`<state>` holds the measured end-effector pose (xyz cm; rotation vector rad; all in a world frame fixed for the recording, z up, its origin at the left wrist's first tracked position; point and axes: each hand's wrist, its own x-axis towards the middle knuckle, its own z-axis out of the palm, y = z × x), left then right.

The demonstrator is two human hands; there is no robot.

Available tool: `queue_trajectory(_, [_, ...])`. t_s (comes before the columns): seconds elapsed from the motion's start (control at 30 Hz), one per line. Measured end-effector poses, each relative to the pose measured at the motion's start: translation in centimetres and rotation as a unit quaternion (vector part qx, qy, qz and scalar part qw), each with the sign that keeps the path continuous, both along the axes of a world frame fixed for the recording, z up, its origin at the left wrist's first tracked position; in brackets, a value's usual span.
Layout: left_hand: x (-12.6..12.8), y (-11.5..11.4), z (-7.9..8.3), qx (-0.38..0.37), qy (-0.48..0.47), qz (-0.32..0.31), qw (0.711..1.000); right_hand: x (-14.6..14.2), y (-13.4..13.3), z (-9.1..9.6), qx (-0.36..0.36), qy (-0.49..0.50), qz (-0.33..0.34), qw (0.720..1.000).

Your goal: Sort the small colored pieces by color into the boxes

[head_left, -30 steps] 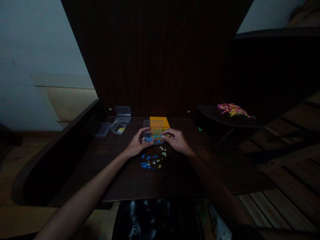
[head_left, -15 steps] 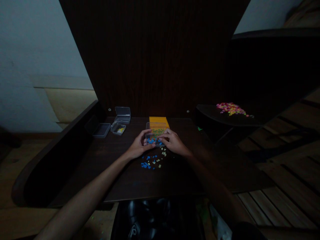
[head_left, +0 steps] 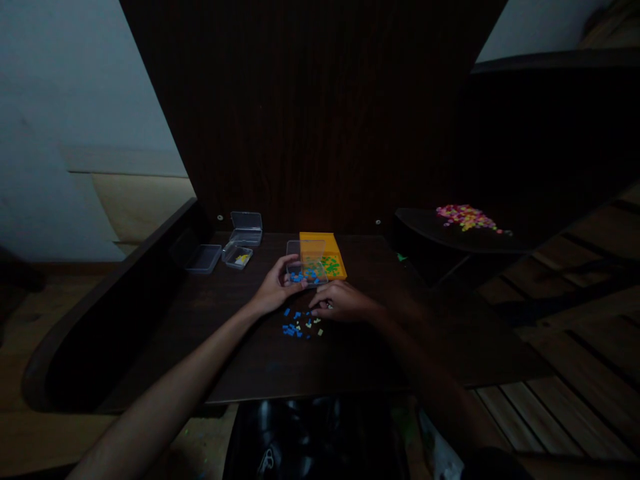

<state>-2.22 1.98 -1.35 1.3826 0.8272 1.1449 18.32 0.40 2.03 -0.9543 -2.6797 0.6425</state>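
My left hand [head_left: 276,287] grips a clear plastic box [head_left: 320,248] by its left side, its lid raised. Blue pieces [head_left: 303,275] lie inside that box. Just below its front edge, my right hand [head_left: 343,301] hovers low over loose pieces on the desk, fingers bent; whether anything sits between the fingertips is too small to tell. Loose blue pieces [head_left: 291,330] and cream pieces [head_left: 320,332] are scattered on the wood in front of both hands. Behind the clear box stands an open yellow case [head_left: 319,239] holding green pieces [head_left: 330,265].
To the left are a clear box with yellow pieces [head_left: 242,259], another open clear box [head_left: 246,235] and a third clear box [head_left: 205,259]. A pile of pink and yellow pieces [head_left: 467,217] lies on a raised side shelf [head_left: 425,223]. A dark panel [head_left: 300,133] rises behind the desk.
My right hand has left the clear box and dropped toward the loose pieces. My left hand keeps hold of the box, which has shifted slightly left, uncovering more of the yellow case.
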Motion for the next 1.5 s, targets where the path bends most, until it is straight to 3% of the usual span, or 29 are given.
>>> queue_trajectory(0.37, [-0.1,0.1,0.1,-0.003,0.004,0.011,1.0,-0.6,0.0,0.0,-0.04,-0.02,-0.012,0.999])
queue_trajectory(0.5, [-0.1,0.0,0.2,0.006,0.011,0.007,1.0,-0.2,0.0,0.2,-0.147,0.07,-0.017,0.986])
queue_trajectory(0.6, [0.0,-0.1,0.2,0.002,0.014,0.004,1.0,0.0,0.3,0.3,-0.202,0.183,-0.086,0.958])
queue_trajectory(0.7, [0.2,-0.2,0.3,-0.001,0.01,-0.001,1.0,0.2,0.8,0.3,-0.156,0.261,-0.157,0.94])
queue_trajectory(0.8, [0.3,-0.5,0.3,-0.01,0.01,-0.019,1.0,0.4,1.4,0.0,-0.112,0.28,-0.187,0.935])
queue_trajectory(1.13, [0.5,-1.0,0.3,-0.022,0.016,-0.06,0.998,0.8,2.0,-0.5,0.025,0.202,-0.163,0.965])
queue_trajectory(1.27, [0.5,-1.1,0.4,-0.031,0.018,-0.058,0.998,0.7,2.0,-0.6,0.011,0.202,-0.164,0.966])
queue_trajectory(1.5, [0.8,-1.2,0.3,-0.032,0.003,-0.076,0.997,0.5,2.3,-1.2,-0.08,0.159,-0.213,0.961])
